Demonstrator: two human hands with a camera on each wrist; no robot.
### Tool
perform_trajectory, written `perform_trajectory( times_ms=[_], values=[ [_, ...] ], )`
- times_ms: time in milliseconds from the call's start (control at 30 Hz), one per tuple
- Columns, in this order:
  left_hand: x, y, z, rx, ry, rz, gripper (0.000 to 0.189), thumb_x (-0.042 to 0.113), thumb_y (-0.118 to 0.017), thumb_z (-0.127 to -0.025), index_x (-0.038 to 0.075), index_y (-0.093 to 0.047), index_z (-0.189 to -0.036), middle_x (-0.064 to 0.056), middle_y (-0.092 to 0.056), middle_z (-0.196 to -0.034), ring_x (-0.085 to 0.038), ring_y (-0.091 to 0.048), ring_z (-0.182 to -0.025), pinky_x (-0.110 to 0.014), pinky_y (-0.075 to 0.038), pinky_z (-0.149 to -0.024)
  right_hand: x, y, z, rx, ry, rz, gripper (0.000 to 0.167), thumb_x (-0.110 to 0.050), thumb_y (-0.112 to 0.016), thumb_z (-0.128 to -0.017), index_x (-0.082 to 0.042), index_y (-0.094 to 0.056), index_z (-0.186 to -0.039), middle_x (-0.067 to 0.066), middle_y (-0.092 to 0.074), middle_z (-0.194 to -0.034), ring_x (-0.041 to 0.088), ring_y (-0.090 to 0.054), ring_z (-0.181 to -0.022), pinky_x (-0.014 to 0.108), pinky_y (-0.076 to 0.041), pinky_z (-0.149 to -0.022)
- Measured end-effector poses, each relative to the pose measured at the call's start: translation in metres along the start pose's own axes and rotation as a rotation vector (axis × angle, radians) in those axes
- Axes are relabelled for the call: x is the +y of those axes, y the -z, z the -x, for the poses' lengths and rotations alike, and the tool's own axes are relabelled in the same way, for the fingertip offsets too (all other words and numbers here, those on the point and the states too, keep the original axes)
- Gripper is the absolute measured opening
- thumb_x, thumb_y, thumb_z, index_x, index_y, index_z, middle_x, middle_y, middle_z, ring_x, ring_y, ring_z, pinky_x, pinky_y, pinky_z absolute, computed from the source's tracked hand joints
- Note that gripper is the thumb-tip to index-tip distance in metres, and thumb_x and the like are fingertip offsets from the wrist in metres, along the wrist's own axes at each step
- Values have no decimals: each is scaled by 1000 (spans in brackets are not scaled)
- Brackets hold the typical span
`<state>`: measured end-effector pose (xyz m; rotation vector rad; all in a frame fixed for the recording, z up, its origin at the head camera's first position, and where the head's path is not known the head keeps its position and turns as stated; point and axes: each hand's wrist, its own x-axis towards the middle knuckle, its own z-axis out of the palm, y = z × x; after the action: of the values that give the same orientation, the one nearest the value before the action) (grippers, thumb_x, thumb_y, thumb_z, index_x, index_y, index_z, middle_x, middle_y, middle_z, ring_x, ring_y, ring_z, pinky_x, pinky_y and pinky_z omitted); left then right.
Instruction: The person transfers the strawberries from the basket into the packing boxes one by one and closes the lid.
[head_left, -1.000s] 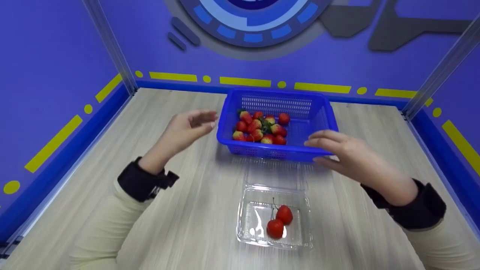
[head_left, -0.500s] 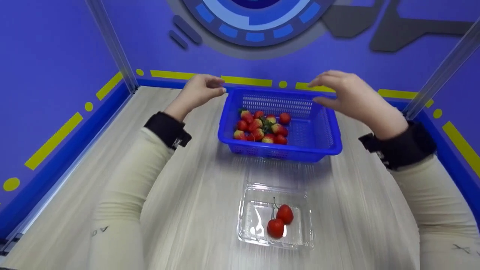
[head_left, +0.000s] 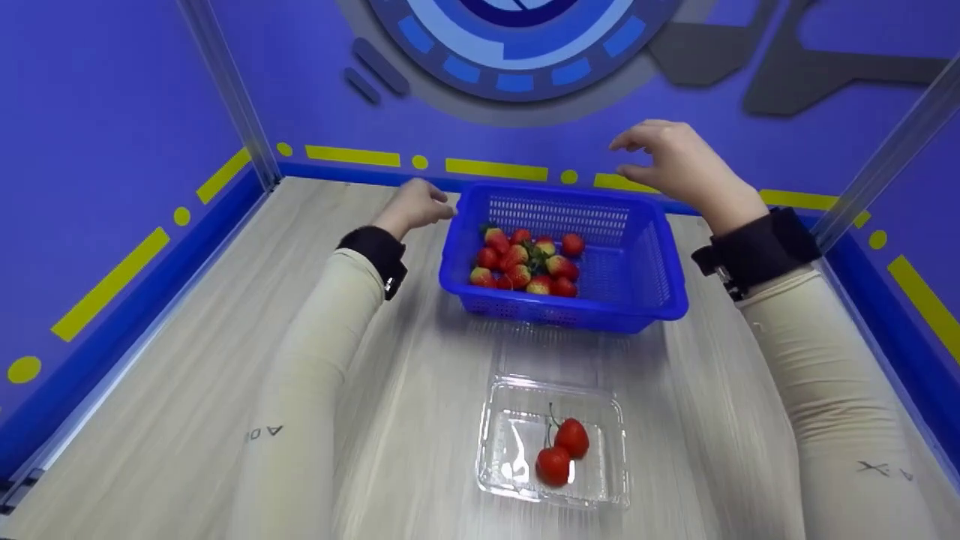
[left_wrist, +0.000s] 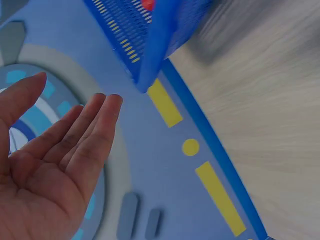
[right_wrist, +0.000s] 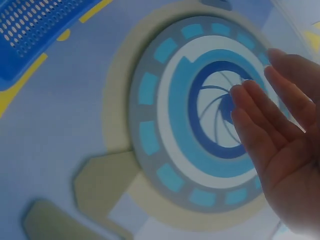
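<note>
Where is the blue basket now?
In the head view, the blue basket sits on the table, right of the left hand, beyond the clear box.

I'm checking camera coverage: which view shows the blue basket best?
The head view: nearly all of the blue basket shows, with the red fruit inside. The left wrist view catches only a cropped part at the top edge; the right wrist view, only a perforated section in the upper left corner.
</note>
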<state>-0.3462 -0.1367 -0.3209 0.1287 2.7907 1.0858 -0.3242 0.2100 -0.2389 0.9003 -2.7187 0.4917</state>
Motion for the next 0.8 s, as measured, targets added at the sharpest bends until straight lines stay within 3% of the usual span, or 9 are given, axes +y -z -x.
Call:
perform_trajectory(
  times_ms=[267,367,433,533,600,667,733,800],
  values=[
    [-7,-30,-16,0,62,-56,50,16,-66,-97,-11,-57,-137,-27,-67,-132,-35,-69,-113,-41,-56,-104,26,-21,-20,-19,-125,-60,29,-3,-63,-99,7,-65,-126,31,-63,-129,47,-57,-124,58,-46,-109],
    [-8,-36,-20,-11,87,-99,40,16,-68,-96,-10,-64,-126,-18,-74,-100,-23,-67,-85,-32,-58,-84,32,-33,-30,-31,-125,-63,29,-2,-63,-98,9,-65,-125,33,-64,-127,47,-58,-122,58,-47,-109],
    [-10,-40,-22,-14,100,-108,28,13,-70,-93,-9,-69,-111,-9,-68,-78,-16,-58,-69,-27,-54,-69,35,-41,-35,-36,-121,-66,29,-1,-64,-96,10,-66,-123,34,-65,-126,48,-59,-120,57,-47,-109],
    [-16,-49,-32,-23,121,-105,17,8,-73,-89,-8,-70,-93,-8,-66,-69,-14,-57,-58,-24,-53,-60,40,-55,-39,-45,-117,-66,29,0,-64,-95,11,-66,-121,34,-66,-123,48,-61,-118,57,-48,-108],
    [-34,-60,-56,-28,132,-67,15,5,-76,-85,-8,-70,-87,-15,-72,-73,-16,-66,-57,-27,-60,-59,43,-64,-39,-53,-120,-67,28,0,-64,-95,12,-66,-120,34,-66,-122,48,-61,-117,57,-48,-108],
    [-60,-75,-91,-40,145,-24,17,4,-79,-83,-9,-68,-84,-20,-73,-73,-20,-70,-54,-30,-63,-57,46,-73,-39,-60,-117,-69,28,0,-64,-94,12,-67,-119,34,-67,-121,48,-61,-116,57,-49,-107],
    [-92,-90,-130,-49,157,7,20,5,-81,-83,-7,-66,-79,-19,-71,-65,-23,-71,-50,-31,-62,-50,49,-81,-39,-66,-113,-71,28,0,-64,-94,12,-67,-119,34,-67,-120,48,-62,-114,57,-50,-105],
    [-116,-100,-159,-86,201,20,21,9,-81,-85,-7,-68,-85,-18,-73,-68,-25,-73,-54,-33,-63,-55,51,-89,-40,-77,-109,-74,28,0,-64,-93,13,-67,-119,35,-67,-120,48,-62,-113,57,-50,-105]
  ],
)
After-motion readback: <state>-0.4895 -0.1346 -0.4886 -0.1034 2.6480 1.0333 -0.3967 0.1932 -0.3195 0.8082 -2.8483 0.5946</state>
